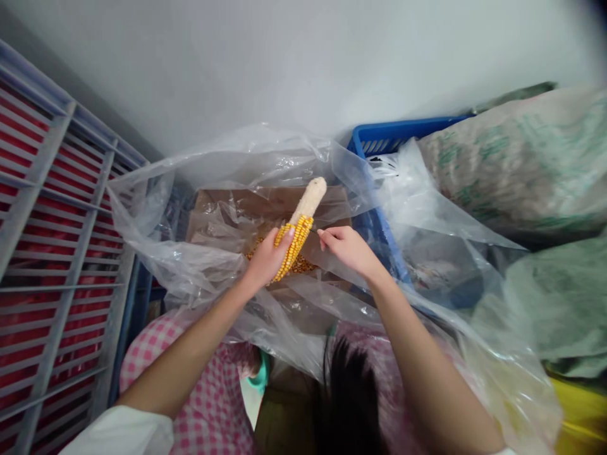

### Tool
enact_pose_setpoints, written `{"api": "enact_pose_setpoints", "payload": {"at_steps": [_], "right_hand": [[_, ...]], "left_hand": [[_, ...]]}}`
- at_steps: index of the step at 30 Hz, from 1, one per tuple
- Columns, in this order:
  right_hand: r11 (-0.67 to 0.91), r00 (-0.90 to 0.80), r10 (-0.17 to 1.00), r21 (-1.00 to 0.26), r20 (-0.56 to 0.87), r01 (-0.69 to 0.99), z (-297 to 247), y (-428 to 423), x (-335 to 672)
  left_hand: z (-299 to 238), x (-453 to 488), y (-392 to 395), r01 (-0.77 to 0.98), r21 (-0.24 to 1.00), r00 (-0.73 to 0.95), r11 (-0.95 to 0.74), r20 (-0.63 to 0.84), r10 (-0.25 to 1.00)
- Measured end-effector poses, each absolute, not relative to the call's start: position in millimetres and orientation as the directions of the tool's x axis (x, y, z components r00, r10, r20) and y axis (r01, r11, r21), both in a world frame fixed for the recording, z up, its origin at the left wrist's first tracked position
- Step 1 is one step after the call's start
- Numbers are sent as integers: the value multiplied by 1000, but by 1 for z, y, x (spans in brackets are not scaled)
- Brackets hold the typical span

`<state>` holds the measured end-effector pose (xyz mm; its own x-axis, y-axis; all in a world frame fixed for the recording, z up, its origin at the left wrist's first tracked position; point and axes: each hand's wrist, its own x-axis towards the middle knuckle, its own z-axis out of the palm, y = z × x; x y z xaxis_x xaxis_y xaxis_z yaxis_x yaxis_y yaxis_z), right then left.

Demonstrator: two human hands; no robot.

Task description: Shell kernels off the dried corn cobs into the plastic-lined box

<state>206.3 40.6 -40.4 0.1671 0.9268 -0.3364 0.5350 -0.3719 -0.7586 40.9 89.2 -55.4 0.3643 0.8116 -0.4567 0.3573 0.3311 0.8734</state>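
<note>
My left hand [269, 258] is wrapped round the lower part of a corn cob [301, 235], its thumb lying along the yellow kernels. The cob's upper end is bare and pale, tilted up to the right. Just right of the cob, my right hand [349, 248] is closed in a pinch on a thin dark tool [313, 231]; its tip reaches the kernels' edge and most of it is hidden by the fingers. Below the cob, loose corn kernels [303, 265] lie in a cardboard box [265, 197] lined with a clear plastic sheet [190, 268].
A slatted grey crate [71, 126] with red contents stands at the left. On the right is a blue basket [379, 131] with a white plastic bag [408, 183] and a large stuffed sack [516, 158]. A pale wall [284, 63] rises behind. Checkered-clad knees [203, 398] flank the near side.
</note>
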Motion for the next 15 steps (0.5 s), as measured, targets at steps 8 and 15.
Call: {"api": "enact_pose_setpoints", "payload": {"at_steps": [8,15], "right_hand": [[-331,321,942,-395,-93,857,-55,34,181],[-336,321,940,-481,-116,810,-61,38,181]], "left_hand": [[-58,43,83,234,768,417,596,-633,652],[-53,38,91,96,314,656,945,-734,178]]}}
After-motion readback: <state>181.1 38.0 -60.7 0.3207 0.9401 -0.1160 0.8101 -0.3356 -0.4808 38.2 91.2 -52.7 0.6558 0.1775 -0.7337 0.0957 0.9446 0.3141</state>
